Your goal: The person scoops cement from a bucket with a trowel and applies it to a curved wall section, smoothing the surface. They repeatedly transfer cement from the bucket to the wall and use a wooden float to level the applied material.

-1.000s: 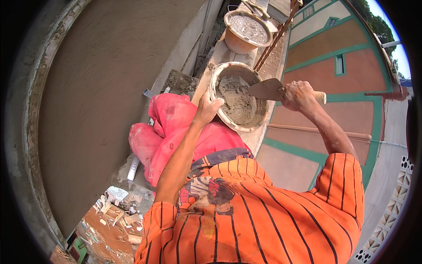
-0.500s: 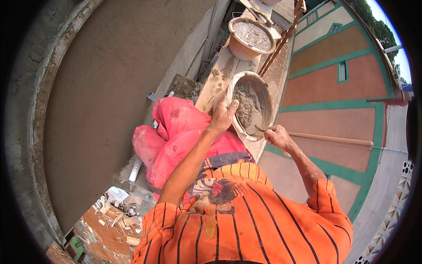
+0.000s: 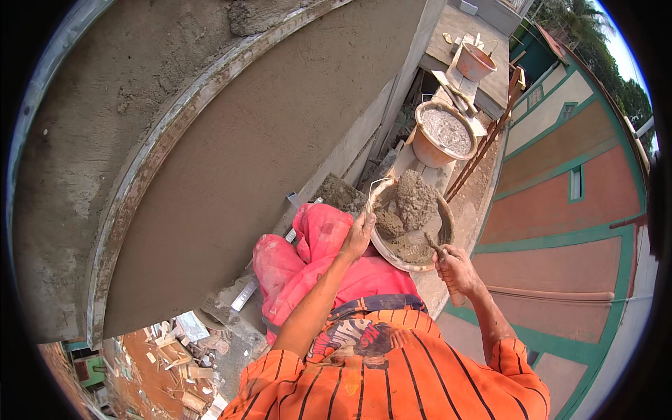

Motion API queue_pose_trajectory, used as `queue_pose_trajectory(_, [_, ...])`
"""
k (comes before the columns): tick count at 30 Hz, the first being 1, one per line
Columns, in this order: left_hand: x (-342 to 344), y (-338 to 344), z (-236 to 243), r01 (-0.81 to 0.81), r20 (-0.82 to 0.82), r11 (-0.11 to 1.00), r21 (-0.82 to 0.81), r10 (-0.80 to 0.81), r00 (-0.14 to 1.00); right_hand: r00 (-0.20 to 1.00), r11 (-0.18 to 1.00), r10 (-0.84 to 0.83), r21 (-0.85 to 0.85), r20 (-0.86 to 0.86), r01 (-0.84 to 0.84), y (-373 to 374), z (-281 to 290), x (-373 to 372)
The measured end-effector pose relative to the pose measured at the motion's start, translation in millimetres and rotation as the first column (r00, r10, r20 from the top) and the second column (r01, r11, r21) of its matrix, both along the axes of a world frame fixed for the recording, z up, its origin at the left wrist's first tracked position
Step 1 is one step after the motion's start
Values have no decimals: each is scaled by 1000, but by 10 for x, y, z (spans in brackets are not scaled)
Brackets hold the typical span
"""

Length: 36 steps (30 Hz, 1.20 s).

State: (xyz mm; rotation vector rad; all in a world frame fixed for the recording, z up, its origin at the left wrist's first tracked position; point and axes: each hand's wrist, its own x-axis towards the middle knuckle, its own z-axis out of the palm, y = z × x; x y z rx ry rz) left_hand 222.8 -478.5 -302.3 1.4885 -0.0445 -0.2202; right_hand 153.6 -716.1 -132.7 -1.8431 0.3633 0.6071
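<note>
My left hand [image 3: 359, 236] is closed on the left rim of a mortar-smeared bucket [image 3: 393, 259] at my knees. Inside lies wet grey mortar [image 3: 392, 224]. A trowel [image 3: 456, 292] is in my right hand [image 3: 460, 271], which wraps round its wooden handle at the bucket's near right edge. The trowel's bent metal neck reaches over the rim. A big lump of mortar [image 3: 417, 198] covers where its blade would be, so the blade is hidden.
Beyond it on the plank stand an orange bucket [image 3: 428, 150] of grey, watery mix, some flat tools [image 3: 458, 98] and another orange bucket [image 3: 476, 64]. A freshly plastered wall [image 3: 259, 154] rises left. Rubble [image 3: 185, 357] lies below left, a painted building [image 3: 560, 203] right.
A large mortar lump now stands raised at the bucket's far side. The bucket is less tilted, and the trowel's neck and handle show more clearly. The view has shifted.
</note>
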Motion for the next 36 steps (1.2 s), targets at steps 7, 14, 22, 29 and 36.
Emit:
queue_pose_trajectory(7, [-72, 536, 178, -138, -233, 961, -241, 81, 969, 963, 592, -239, 805, 124, 44, 1296, 635, 224])
queue_pose_trajectory(14, [-448, 2182, 254, -433, -122, 900, -41, 426, 896, 849, 27, -494, 979, 190, -204, 2523, 1361, 364])
queue_pose_trajectory(22, [-2187, 3635, 59, -711, -233, 694, 115, 715, 659, 507, -49, -857, 966, 89, -252, 3273, 1995, 178])
queue_pose_trajectory(29, [-3777, 3659, -23, -928, -324, 371, 22, 881, 345, 44, 204, -978, 979, 204, -6, 3726, 2022, 463])
queue_pose_trajectory(36, [-3677, 3504, 388, -935, -228, 354, 18, 912, 341, 518, 726, -620, 681, 589, 94, 4468, 2183, 616])
